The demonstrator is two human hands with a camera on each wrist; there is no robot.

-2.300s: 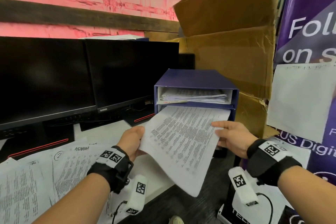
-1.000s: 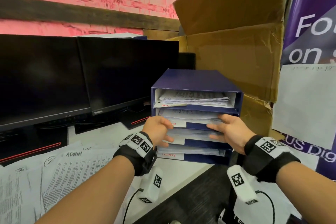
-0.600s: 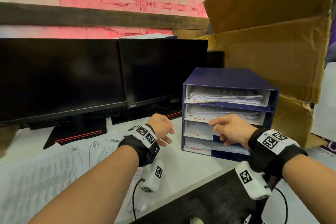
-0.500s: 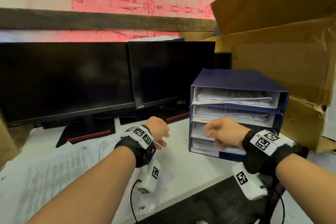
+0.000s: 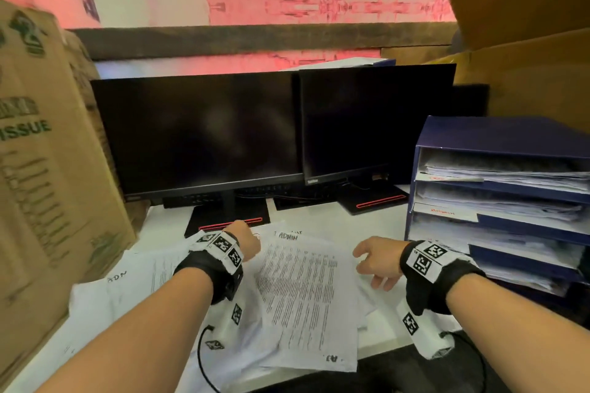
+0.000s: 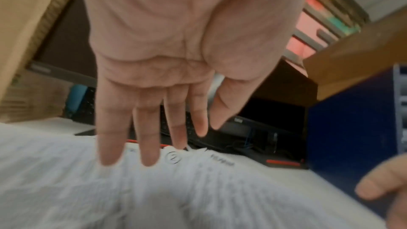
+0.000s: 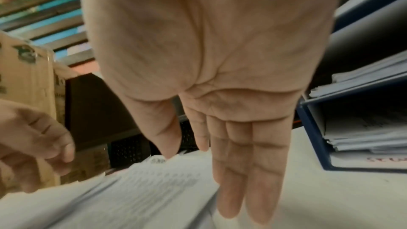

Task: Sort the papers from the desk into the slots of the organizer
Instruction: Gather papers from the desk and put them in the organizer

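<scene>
Loose printed papers lie spread over the white desk in front of me, the top sheet marked "ADMIN" at its head. The blue organizer stands at the right, its stacked slots holding paper. My left hand hovers over the far left corner of the top sheet, fingers straight and spread, holding nothing. My right hand hangs over the sheet's right edge, fingers extended and empty. The papers show blurred in the left wrist view, and the organizer appears at the right of the right wrist view.
Two dark monitors stand along the back of the desk. A large cardboard box printed "ISSUE" crowds the left side. More brown cardboard rises behind the organizer. The desk's front edge runs just below the papers.
Both hands pushed a sheet into an organizer slot, let go, and swung left and down to the pile on the desk. My view turned left with them.
</scene>
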